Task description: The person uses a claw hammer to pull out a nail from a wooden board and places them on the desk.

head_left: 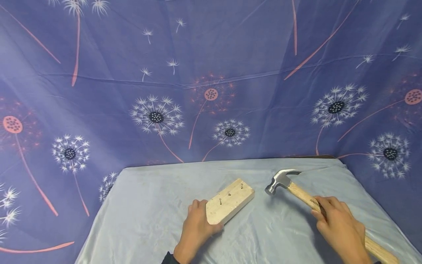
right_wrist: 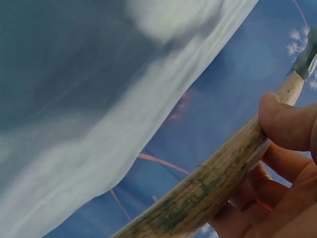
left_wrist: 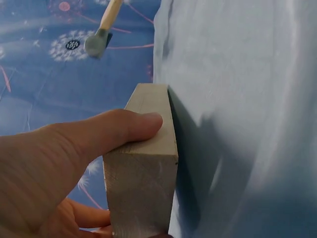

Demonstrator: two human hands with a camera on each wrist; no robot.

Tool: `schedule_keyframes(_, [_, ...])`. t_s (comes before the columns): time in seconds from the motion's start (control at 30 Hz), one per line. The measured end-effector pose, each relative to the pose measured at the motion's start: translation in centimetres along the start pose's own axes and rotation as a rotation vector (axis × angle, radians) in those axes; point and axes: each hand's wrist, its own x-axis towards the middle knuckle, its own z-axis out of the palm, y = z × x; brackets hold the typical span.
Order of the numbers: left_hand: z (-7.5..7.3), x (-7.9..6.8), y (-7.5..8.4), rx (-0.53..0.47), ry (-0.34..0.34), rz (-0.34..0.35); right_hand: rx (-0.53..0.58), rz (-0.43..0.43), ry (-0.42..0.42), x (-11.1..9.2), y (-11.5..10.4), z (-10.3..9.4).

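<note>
A pale wood block (head_left: 230, 202) lies on the cloth-covered table, with three nails (head_left: 229, 193) standing in a row in its upper face. My left hand (head_left: 196, 226) grips the block's near left end, thumb along one side and fingers on the other; in the left wrist view the thumb presses the block (left_wrist: 141, 193). My right hand (head_left: 339, 223) holds a claw hammer (head_left: 298, 192) around the middle of its wooden handle. The metal head is up to the right of the block, apart from it, claw facing away. In the right wrist view fingers wrap the handle (right_wrist: 208, 183).
A light grey-blue cloth (head_left: 148, 205) covers the table. Behind it and at both sides hangs a blue-violet curtain (head_left: 211, 47) printed with dandelions, close to the table's back edge (head_left: 197, 162).
</note>
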Motion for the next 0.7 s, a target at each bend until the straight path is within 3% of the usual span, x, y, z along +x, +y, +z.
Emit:
schedule_keyframes(0.23, [1.1,-0.7,0.4,0.085,0.039,-0.009,0.014,-0.030,0.005,-0.3,-1.4,0.3])
schedule_keyframes(0.37, [1.7,-1.1,0.4,0.085,0.015,0.003,0.011,-0.029,0.012,-0.3,-2.1,0.2])
schedule_keyframes(0.5, [1.2,-1.1,0.6,0.109,-0.058,0.021,0.007,-0.055,0.043,-0.2,-2.9,0.1])
schedule_keyframes(0.7, [-1.6,-0.4,1.9,0.159,-0.213,0.058,0.003,-0.148,0.118,-0.2,-4.3,0.3])
